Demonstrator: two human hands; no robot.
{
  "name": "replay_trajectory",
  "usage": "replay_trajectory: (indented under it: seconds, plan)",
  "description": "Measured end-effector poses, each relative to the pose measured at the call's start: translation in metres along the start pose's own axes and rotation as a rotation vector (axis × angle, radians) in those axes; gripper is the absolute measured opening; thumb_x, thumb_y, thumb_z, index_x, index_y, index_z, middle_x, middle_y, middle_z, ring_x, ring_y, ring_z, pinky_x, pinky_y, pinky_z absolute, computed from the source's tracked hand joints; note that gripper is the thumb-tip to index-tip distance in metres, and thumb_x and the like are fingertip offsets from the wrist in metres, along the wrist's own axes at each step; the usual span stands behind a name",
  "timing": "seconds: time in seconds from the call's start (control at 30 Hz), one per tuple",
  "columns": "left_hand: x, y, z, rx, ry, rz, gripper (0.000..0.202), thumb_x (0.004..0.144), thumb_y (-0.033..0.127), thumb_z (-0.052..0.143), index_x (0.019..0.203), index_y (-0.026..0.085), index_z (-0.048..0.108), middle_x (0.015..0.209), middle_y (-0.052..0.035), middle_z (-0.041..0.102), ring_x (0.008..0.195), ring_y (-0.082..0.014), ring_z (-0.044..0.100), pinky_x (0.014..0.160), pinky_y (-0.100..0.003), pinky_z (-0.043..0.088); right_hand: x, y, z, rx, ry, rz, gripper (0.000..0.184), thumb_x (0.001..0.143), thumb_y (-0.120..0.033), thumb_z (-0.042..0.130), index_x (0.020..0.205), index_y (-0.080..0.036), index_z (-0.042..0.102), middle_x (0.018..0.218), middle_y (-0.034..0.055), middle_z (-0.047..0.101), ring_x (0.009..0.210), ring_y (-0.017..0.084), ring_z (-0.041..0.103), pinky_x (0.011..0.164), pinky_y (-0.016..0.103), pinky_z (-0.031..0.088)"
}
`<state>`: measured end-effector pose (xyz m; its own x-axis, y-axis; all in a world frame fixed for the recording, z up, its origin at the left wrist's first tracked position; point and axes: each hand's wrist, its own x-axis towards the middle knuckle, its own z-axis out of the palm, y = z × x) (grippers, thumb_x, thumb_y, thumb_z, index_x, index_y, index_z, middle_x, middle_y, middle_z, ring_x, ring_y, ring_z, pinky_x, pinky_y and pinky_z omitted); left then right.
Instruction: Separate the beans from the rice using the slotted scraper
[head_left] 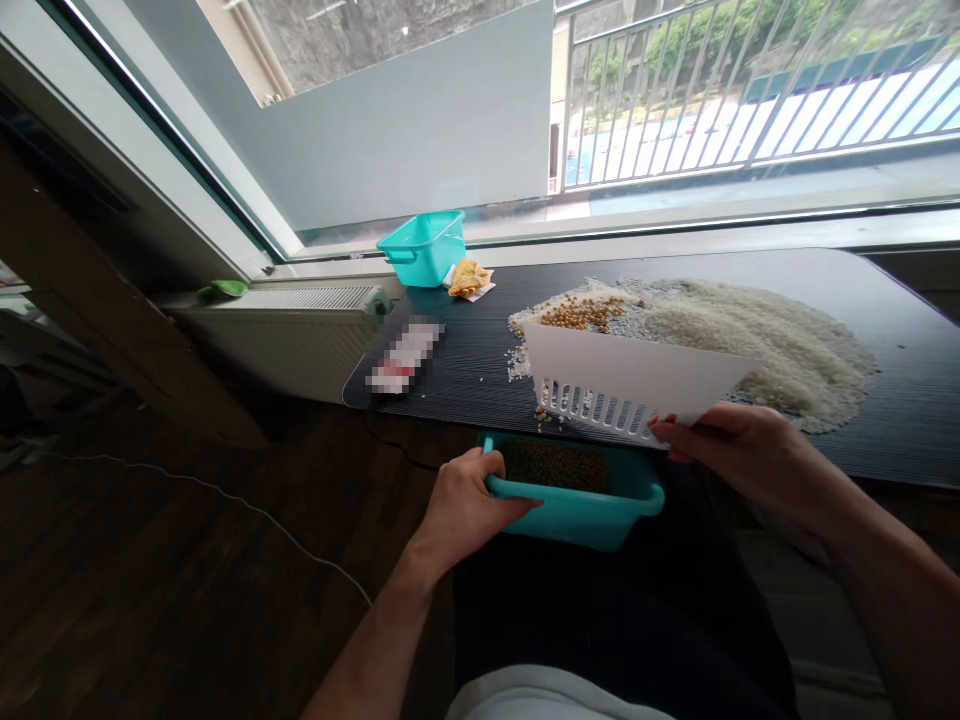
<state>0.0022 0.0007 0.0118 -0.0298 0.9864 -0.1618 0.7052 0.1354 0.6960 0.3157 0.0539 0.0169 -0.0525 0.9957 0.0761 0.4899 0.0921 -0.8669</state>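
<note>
Should the left hand [465,497] let the teal tub [581,515] tip or drift from the near edge, golden peas [589,312] could spill past it; the slotted white sheet [637,368], held only near one corner, might twist and drag rice [750,345] along. The sheet leans over the surface's [465,375] near edge — its lower right corner pinched in the right hand's [757,450] fingers, slots extending leftward — while the left fingers curl around the tub's left rim.

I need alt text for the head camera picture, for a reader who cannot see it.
A person's right hand holds a white slotted sheet at the edge of a dark table spread with white grains and golden grains; the left hand grips a teal bin holding brownish grains just below.
</note>
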Motion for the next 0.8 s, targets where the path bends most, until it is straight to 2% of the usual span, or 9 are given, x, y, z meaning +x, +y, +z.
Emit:
replay_trajectory:
  seconds: [0.13, 0.4, 0.63, 0.8]
  plan:
    - [0.0, -0.001, 0.001, -0.006, -0.001, 0.007, 0.058, 0.065, 0.027, 0.102, 0.058, 0.024, 0.044, 0.066, 0.009, 0.043, 0.064, -0.0125, 0.043, 0.062, -0.029, 0.029, -0.005, -0.004, 0.002, 0.131, -0.047, 0.051, 0.067, 0.064, -0.094, 0.087, 0.079, -0.028, 0.091, 0.078, 0.0062, 0.087, 0.068, 0.025, 0.076, 0.062, 0.036, 0.065]
    - [0.0, -0.003, 0.001, -0.018, 0.016, 0.014, 0.058, 0.064, 0.026, 0.101, 0.058, 0.023, 0.044, 0.065, 0.0093, 0.042, 0.064, -0.0117, 0.041, 0.062, -0.028, 0.029, -0.01, -0.008, -0.002, 0.108, -0.021, 0.086, 0.077, 0.056, -0.102, 0.084, 0.076, -0.028, 0.09, 0.075, 0.0073, 0.085, 0.066, 0.024, 0.075, 0.061, 0.036, 0.064]
    - [-0.001, -0.007, 0.001, -0.009, 0.027, 0.023, 0.057, 0.065, 0.028, 0.101, 0.058, 0.023, 0.045, 0.066, 0.0091, 0.044, 0.064, -0.0116, 0.042, 0.061, -0.028, 0.029, -0.017, -0.019, -0.004, 0.116, -0.054, 0.156, 0.086, 0.043, -0.106, 0.083, 0.07, -0.025, 0.089, 0.077, 0.0123, 0.086, 0.067, 0.027, 0.076, 0.063, 0.039, 0.067]
    - [0.0, -0.005, 0.002, 0.028, 0.039, 0.038, 0.057, 0.064, 0.027, 0.101, 0.059, 0.023, 0.045, 0.065, 0.009, 0.044, 0.064, -0.012, 0.043, 0.063, -0.028, 0.029, -0.022, -0.021, 0.006, 0.125, -0.051, 0.116, 0.082, 0.049, -0.106, 0.082, 0.068, -0.027, 0.088, 0.074, 0.011, 0.085, 0.066, 0.028, 0.077, 0.062, 0.041, 0.068]
